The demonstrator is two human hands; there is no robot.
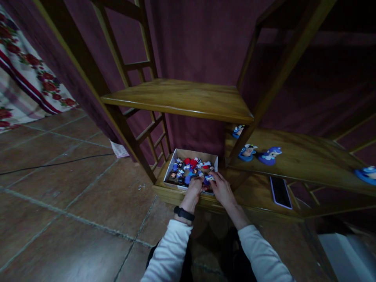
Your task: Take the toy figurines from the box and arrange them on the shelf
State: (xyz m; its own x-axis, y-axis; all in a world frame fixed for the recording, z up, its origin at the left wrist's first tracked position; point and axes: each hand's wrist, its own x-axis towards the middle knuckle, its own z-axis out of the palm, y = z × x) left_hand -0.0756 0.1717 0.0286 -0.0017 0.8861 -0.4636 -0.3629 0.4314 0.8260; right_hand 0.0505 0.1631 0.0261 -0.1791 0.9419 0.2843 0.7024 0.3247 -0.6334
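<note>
Two bare hands are working at a shallow cardboard box (169, 172), and both are sitting at its near right corner. Right hand (221, 190) is bending in from the side, thumb and fingers seemingly pinching a blue-and-white figurine (209, 178) over that corner; a fingertip hold is probably suiting so small a piece. Left hand (196, 186) is curling just beside it, back toward the camera, hiding its own fingertips (can't tell if it's gripping anything). That closeness is likely letting either hand steady the piece.

Box is resting on the lower shelf (249, 196), under the upper board (182, 98), so the arms are coming in low from the open front. Its walls are penning in a jumble of small figurines (179, 172), red, blue and white, some seemingly lying over; no tidy order is showing.

Right of the post, on a raised shelf (308, 156), more figurines are standing apart: a purple-blue one (269, 155), a blue-based one (247, 152) beside it, another (237, 131) partly behind the post, one more (367, 174) at the frame edge. Their broad bases are presumably keeping them upright. Phone (281, 192) is lying flat on the lower shelf, well apart from the hands.
</note>
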